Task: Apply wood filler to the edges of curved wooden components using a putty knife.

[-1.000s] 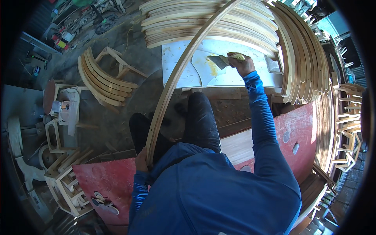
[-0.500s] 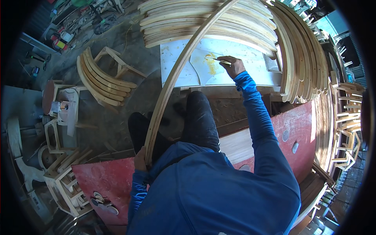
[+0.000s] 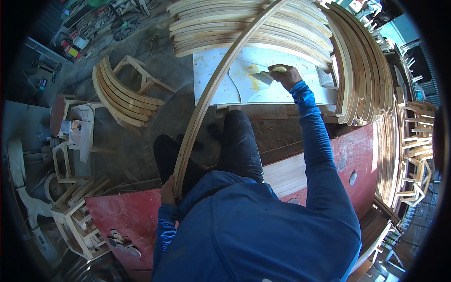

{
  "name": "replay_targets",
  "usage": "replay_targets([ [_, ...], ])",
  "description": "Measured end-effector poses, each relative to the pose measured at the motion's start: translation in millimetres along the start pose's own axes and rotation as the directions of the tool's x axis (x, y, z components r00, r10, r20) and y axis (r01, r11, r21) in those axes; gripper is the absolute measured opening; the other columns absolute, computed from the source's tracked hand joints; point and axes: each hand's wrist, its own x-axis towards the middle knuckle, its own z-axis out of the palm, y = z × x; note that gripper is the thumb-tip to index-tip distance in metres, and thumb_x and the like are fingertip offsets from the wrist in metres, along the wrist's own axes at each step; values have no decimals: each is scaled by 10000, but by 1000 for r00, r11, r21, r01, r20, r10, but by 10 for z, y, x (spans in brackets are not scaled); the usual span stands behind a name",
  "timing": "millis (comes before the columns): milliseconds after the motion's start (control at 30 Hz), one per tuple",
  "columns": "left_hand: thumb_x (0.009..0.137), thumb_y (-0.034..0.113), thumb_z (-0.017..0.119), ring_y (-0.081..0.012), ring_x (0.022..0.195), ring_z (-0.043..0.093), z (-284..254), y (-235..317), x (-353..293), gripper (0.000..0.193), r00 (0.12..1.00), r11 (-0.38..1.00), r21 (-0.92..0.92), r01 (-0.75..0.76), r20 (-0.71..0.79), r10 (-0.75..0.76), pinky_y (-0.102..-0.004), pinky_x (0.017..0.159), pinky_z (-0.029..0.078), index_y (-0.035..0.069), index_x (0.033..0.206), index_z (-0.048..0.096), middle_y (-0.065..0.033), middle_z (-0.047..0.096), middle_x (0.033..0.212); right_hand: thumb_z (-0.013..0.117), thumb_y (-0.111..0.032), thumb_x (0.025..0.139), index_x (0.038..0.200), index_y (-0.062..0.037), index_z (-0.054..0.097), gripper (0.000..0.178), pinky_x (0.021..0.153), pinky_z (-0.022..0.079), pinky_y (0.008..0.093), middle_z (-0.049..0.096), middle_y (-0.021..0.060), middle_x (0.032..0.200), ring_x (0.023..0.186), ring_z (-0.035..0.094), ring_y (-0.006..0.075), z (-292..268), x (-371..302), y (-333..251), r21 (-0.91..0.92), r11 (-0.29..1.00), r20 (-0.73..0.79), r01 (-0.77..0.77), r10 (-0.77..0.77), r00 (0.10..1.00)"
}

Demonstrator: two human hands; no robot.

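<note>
My left hand (image 3: 168,190) is closed around the near end of a long curved wooden strip (image 3: 203,104), which rises away from my lap toward the stack at the far side. In my right hand (image 3: 288,76) is a putty knife (image 3: 263,77) with a pale handle and a flat metal blade. Its blade lies over a yellowish smear of filler (image 3: 254,81) on a white board (image 3: 213,70). Whether the blade touches the board, I cannot tell.
Curved wooden pieces are stacked beyond the board (image 3: 249,28) and at its right (image 3: 361,66). More curved pieces (image 3: 124,96) rest on the floor at left, beside a wooden frame (image 3: 141,75). A red panel (image 3: 127,211) lies at my sides. Chair frames (image 3: 416,145) stand far right.
My right hand has moved slightly to the right and turned the putty knife, so the flat of its blade now shows. The left hand and the curved strip stay in place.
</note>
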Motion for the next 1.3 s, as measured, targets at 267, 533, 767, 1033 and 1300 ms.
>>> replay_targets([
  [267,1009,529,538,-128,375,466,-9,22,23,465,1000,999,29,25,-5,-25,-265,348,317,111,831,636,-7,521,520,742,-251,941,1197,-8,704,355,755,584,279,745,95,961,828,712,154,-37,-363,-228,529,846,-235,-69,224,946],
  [533,1010,556,516,-118,380,469,-46,44,35,517,997,999,29,44,61,-46,-256,351,321,75,932,686,-10,531,529,684,-135,976,1182,-16,703,239,908,518,303,726,124,1106,1041,672,200,257,-398,-601,136,947,-444,293,-206,872],
  [767,1008,556,520,-111,378,459,-48,39,25,523,997,999,19,42,62,-43,-254,351,316,63,954,688,-9,522,523,702,-42,922,1162,-27,713,240,886,548,335,727,170,1111,1012,709,290,431,-226,-704,-62,928,-472,367,-351,809],
  [1033,1014,548,515,-114,366,452,-43,27,35,514,997,999,-3,42,63,-42,-255,346,313,66,942,679,-6,516,510,732,33,813,1179,-95,730,388,873,563,352,718,134,1161,1009,686,303,596,-317,-680,-263,883,-376,388,-465,802],
  [1300,1013,550,513,-116,357,439,-39,18,54,514,996,999,-6,51,71,-50,-257,336,299,68,944,677,-4,509,505,723,51,784,1202,-94,720,442,879,559,367,709,141,1174,1014,677,320,532,-319,-680,-291,884,-373,366,-458,807],
])
